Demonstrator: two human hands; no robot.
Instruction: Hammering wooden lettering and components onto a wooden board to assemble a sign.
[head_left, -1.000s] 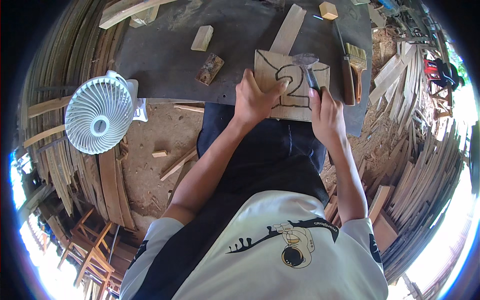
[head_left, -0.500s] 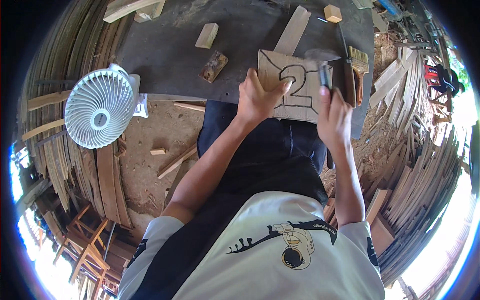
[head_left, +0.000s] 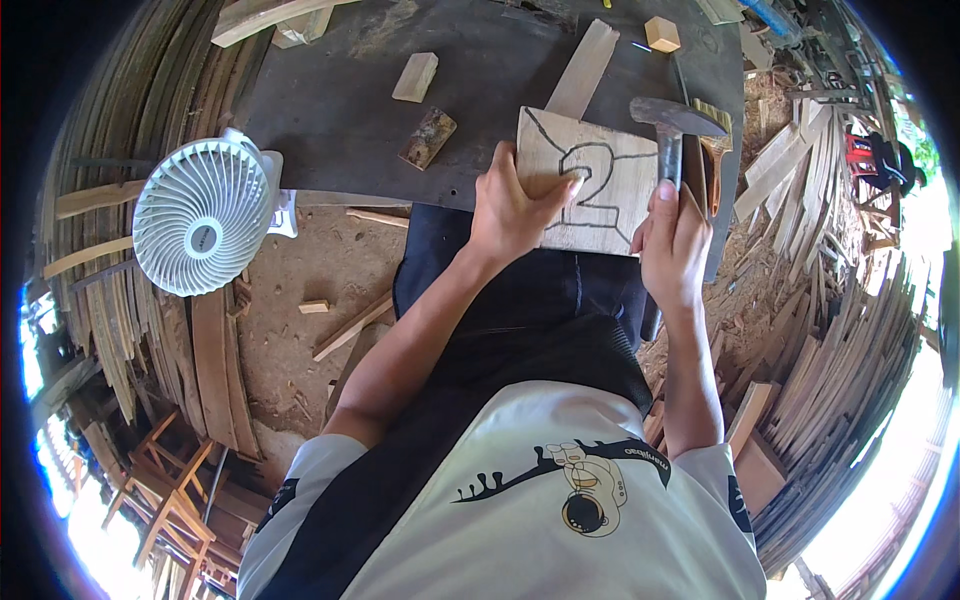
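My left hand (head_left: 505, 215) grips the left side of a square pale wooden board (head_left: 615, 190) marked with hand-drawn black lines, thumb on its face, at the table's front edge. My right hand (head_left: 675, 250) is closed round the handle of a hammer (head_left: 676, 117), whose metal head is up, near the board's upper right corner. A long pale slat (head_left: 585, 65) extends from behind the board. Partly hidden beside the hammer lie a wooden-handled brush (head_left: 714, 160) and a long dark tool.
The dark tabletop (head_left: 330, 130) holds small wood blocks (head_left: 428, 138), a cube (head_left: 662, 33) and offcuts along the back. A white fan (head_left: 200, 215) is at its left. Stacked slats (head_left: 830, 400) line both sides; wooden chairs (head_left: 175, 480) stand lower left.
My right hand and the hammer have moved rightward, from over the board to its right edge; the head was blurred half a second ago. My left hand still holds the board.
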